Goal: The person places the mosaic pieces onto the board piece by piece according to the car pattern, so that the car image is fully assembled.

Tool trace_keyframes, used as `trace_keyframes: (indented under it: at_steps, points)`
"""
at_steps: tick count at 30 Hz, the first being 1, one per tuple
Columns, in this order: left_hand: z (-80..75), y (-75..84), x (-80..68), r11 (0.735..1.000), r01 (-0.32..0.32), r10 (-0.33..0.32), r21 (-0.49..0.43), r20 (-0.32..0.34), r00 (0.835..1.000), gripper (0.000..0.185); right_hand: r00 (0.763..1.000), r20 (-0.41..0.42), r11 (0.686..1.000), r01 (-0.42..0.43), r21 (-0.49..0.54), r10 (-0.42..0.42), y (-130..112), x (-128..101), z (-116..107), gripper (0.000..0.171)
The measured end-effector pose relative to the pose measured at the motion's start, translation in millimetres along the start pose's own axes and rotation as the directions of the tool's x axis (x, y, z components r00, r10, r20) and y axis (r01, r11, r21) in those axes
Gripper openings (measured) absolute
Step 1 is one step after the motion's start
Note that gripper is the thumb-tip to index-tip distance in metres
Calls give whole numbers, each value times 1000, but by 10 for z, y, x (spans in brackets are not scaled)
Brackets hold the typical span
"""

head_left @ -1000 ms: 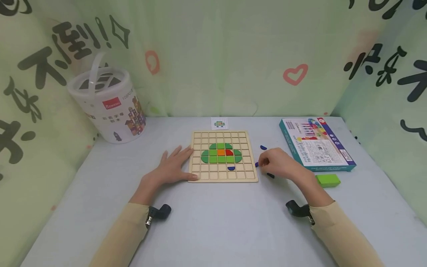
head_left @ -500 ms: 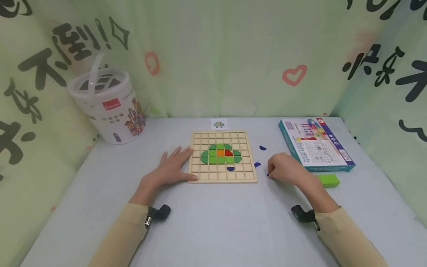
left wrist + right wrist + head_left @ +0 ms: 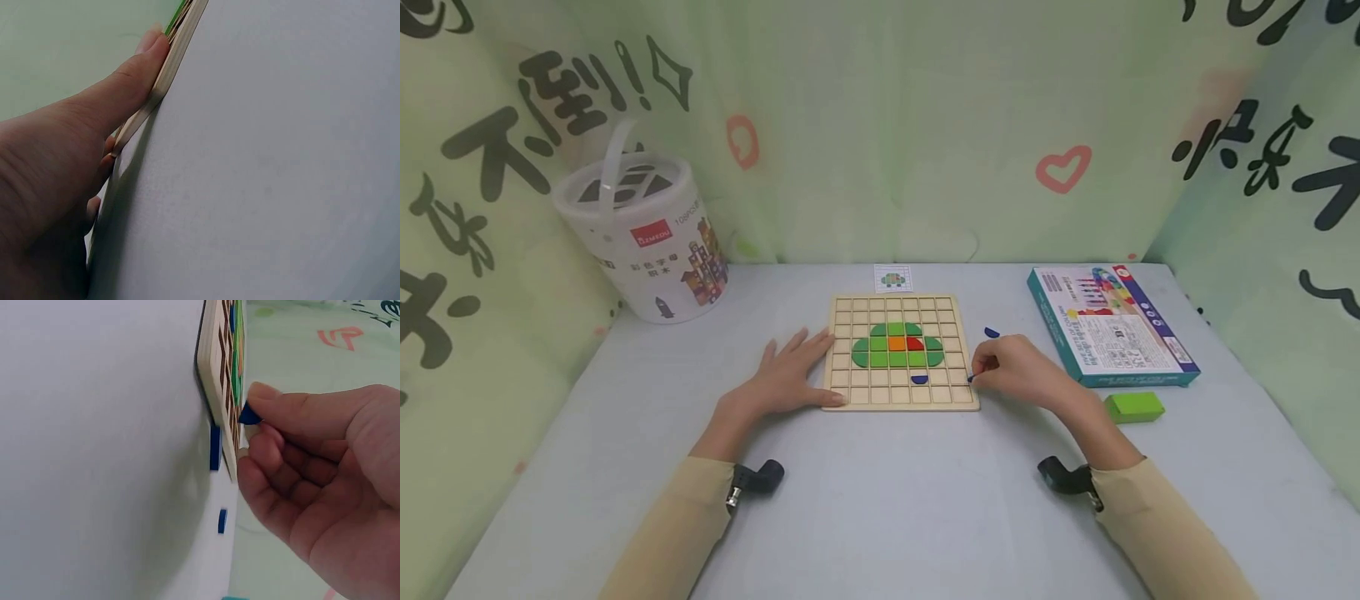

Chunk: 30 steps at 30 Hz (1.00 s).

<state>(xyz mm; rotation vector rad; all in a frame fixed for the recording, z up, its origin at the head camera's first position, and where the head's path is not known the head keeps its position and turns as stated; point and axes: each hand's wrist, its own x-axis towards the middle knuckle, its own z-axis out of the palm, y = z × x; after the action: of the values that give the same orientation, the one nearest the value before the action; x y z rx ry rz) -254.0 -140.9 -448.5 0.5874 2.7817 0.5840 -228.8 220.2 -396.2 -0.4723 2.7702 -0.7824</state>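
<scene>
Blue piece, small and dark, sits pinched in the grip of the right hand, thumb and forefinger closed on it right at the near right edge of the wooden grid board. In the head view, just left of that grip, a blue half-round lies in a board cell below a green shape with an orange and a red tile in its middle; beyond the grip another blue piece lies on the grey tabletop, and farther right are a printed box and a green block. The left hand lies flat with its fingers spread, touching the board's left edge; a white bucket stands well off to its far left. The left wrist view shows the thumb pressed along the board's thin edge. The right wrist view shows the blue piece held between thumb tip and forefinger, against the board's rim, with two more blue pieces lying on the tabletop just beside the board.
</scene>
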Motion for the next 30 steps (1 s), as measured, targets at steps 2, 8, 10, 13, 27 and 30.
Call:
trace_keyframes:
  at_steps: [2, 8, 10, 13, 27, 30]
  points:
    - [4, -9, 0, 1000, 2, -2, 3, -1, 1000, 109, 1000, -6, 1000, 5, 25, -5, -74, 72, 33, 7]
    - [27, -43, 17, 1000, -7, 7, 8, -4, 1000, 110, 998, -29, 997, 53, 62, -51, -268, 288, 126, 7]
    - [37, -49, 25, 1000, -6, 6, 7, -2, 1000, 110, 997, -36, 996, 70, 58, -68, -322, 349, 157, 9]
    - [33, -43, 22, 1000, 1, -1, 9, -1, 1000, 110, 996, -39, 995, 87, 44, -85, -385, 429, 210, 11]
    - [16, -29, 25, 1000, -6, 6, 21, -1, 1000, 110, 991, -4, 989, 130, -74, -131, -471, 534, 330, 10]
    - [17, -28, 23, 1000, -4, 4, 18, -1, 1000, 110, 991, -14, 988, 132, -77, -133, -464, 535, 344, 10]
